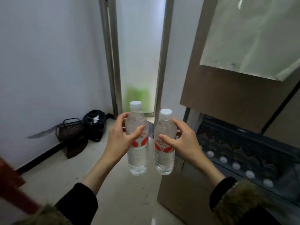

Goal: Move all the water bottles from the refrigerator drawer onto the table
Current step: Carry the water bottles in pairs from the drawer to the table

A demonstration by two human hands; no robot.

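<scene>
**Two bottles held above the floor**

Dark sleeves reach forward. Left hand grips one water bottle around its upper body; right hand grips a second water bottle, both upright and just beside each other. At right, the open refrigerator drawer holds a row of white-capped bottles. A black bin stands by the wall.

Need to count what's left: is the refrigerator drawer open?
Open: the dark refrigerator drawer is pulled out, white bottle caps showing inside.
</scene>
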